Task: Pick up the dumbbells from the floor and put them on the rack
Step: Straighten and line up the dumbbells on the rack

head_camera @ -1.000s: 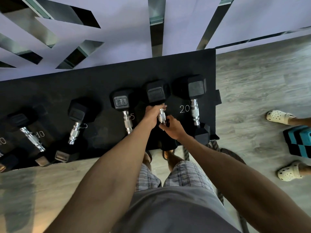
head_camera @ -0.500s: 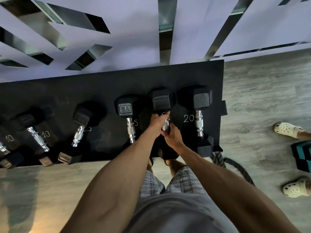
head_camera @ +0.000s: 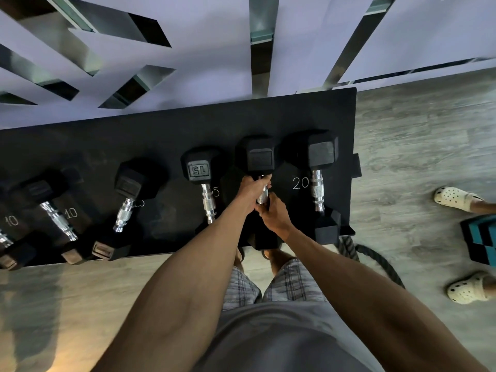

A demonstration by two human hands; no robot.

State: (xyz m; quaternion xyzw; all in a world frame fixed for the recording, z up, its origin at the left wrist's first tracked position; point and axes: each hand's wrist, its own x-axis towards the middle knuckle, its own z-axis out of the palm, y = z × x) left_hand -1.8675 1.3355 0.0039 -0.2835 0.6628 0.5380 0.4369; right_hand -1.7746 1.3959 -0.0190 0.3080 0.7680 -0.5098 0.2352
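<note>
From the head camera, looking straight down, both bare arms reach forward to a black rack [head_camera: 166,135] set against a pale wall with slanted mirror strips. The left hand [head_camera: 251,190] and the right hand [head_camera: 275,214] meet on the chrome handle of one dumbbell [head_camera: 259,157], which lies on the rack second from its right end. The left hand's fingers are wrapped tight around the far part of the handle, just under the far black head; the right hand's fingers are curled shut on the near part, touching the left hand. The near head of this dumbbell sits at the rack's front edge, mostly hidden by the wrists. Just to its right lies another dumbbell [head_camera: 319,181], beside a white "20" painted on the rack. To the left lies a dumbbell marked 15 [head_camera: 200,170], then another dumbbell [head_camera: 126,200] tilted a little, and two more at the far left beside painted "10" marks — the outermost cut off by the frame. Plaid shorts and a grey shirt fill the bottom. On the wooden floor [head_camera: 418,135] to the right lie a thick dark rope [head_camera: 375,257] and a teal and black block [head_camera: 480,237], with another person's feet in pale clogs [head_camera: 453,197] on either side of it.
</note>
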